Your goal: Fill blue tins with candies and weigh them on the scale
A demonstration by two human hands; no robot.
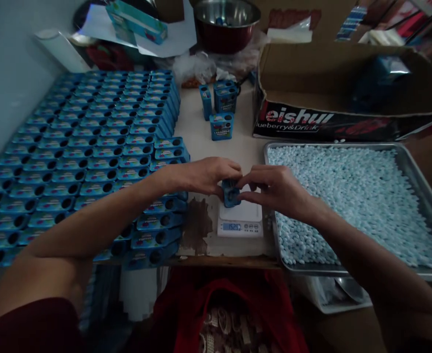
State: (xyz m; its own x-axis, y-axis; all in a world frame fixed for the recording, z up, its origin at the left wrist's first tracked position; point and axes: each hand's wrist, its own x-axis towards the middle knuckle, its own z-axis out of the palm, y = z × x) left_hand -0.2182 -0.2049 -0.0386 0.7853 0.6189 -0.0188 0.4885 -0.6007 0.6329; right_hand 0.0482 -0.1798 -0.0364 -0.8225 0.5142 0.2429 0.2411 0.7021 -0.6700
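A small blue candy box (231, 194) is held over the white kitchen scale (240, 226), whose lit display shows digits. My left hand (221, 174) is closed around the far left side of the box. From the right, my right hand (275, 189) has thumb and fingertips pressed to the box near its top; whether a candy is between them is too small to tell. To the right lies a metal tray (333, 268) full of pale blue and white candies (351, 206). On the left, many blue candy boxes (98, 147) with round dark holes on top stand in rows.
Several separate blue boxes (222, 126) stand behind the scale. A cardboard carton (311, 120) with a dark blue item (377, 81) inside sits behind the tray. At the back is a metal bowl (227, 29) beside plastic bags (194, 66). The table's worn front edge (223, 261) is close.
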